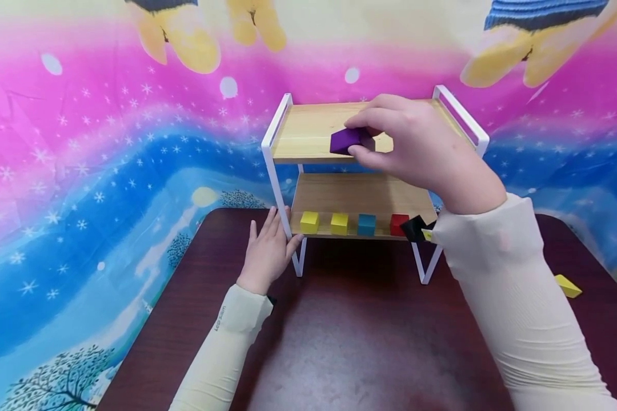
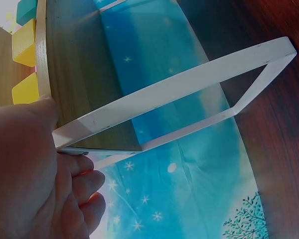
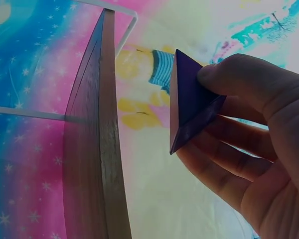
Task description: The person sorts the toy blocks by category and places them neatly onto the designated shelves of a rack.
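purple block (image 1: 343, 141) hung in the right hand (image 1: 424, 145), pinched between thumb and fingers, with open air between it and the edge of the upper shelf (image 1: 308, 128), while the left hand (image 1: 266, 251), fingers extended, touched the white frame (image 1: 275, 180) at the left edge of the lower shelf (image 1: 349, 194).

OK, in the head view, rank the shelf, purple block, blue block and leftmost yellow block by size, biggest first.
1. Shelf
2. Purple block, partly hidden; nearness may enlarge it
3. Blue block and leftmost yellow block: look alike, so unranked
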The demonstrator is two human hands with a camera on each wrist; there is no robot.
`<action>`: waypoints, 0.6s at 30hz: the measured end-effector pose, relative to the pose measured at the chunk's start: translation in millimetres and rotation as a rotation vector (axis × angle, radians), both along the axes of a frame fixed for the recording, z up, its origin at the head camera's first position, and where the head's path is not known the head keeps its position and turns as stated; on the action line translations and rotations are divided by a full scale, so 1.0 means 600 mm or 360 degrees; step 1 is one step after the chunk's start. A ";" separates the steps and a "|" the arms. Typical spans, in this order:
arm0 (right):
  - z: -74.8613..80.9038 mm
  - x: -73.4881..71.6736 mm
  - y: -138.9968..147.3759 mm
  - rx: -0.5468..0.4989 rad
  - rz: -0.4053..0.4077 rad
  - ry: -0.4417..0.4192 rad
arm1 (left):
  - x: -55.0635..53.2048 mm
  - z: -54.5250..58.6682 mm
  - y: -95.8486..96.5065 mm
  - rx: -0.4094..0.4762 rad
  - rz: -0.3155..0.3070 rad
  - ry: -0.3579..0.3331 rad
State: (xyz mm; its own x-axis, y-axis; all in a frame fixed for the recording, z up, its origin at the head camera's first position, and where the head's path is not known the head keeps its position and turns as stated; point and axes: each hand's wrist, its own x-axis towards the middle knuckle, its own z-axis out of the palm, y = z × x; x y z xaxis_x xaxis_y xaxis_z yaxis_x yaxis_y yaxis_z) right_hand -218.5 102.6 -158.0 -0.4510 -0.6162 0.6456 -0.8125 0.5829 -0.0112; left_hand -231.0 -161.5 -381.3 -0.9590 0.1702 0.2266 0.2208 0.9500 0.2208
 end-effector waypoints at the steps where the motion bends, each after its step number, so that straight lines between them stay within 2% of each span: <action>1: 0.001 -0.001 -0.002 0.0005 -0.0004 -0.0005 | 0.000 -0.001 0.000 -0.0001 0.0000 0.0001; 8: 0.011 -0.008 -0.009 0.0036 -0.0037 -0.0116 | -0.002 -0.001 0.000 -0.0001 -0.0002 0.0004; 14: 0.023 -0.015 -0.012 0.0063 -0.0059 -0.0195 | -0.002 -0.001 -0.001 -0.0015 -0.0031 0.0052; 18: 0.028 -0.020 -0.018 0.0077 -0.0093 -0.0270 | -0.001 -0.001 -0.001 -0.0010 -0.0020 0.0039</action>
State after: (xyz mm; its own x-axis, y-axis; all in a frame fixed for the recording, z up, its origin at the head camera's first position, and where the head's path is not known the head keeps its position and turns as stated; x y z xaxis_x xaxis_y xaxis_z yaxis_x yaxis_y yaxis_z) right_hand -230.3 91.9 -141.5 -0.5867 -0.6146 0.5274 -0.7662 0.6321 -0.1158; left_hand -231.7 -162.3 -381.9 -0.9510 0.1836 0.2487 0.2378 0.9485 0.2094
